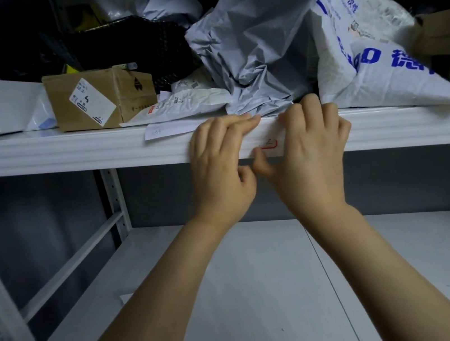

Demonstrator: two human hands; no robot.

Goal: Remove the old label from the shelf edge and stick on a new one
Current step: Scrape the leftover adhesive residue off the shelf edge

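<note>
The label (266,142), a white sticker with a thin red outline, is seen flat against the front of the white shelf edge (68,154), framed by the 2 hands and partly covered by them. It is judged to be very light, thin and limp, easily creased or torn, and tacky on its back. A corner or short side is best taken between a nail and a fingertip and drawn along the metal at a low angle. If it is the new one, it is better smoothed from 1 end to the other.

The left hand (217,168) is laid nearly flat, its fingers (240,123) stretched out along the top of the edge towards the label, with the thumb tucked below; nothing is gripped. The right hand (314,153) is bent over the top of the edge, fingertips hidden, while its thumb (261,164) is pressed at the label's lower left corner. Whether the label is pinched or only pressed cannot be told.

Above, a grey mailer bag (251,48) and a cardboard box (100,97) are stacked on the shelf.
</note>
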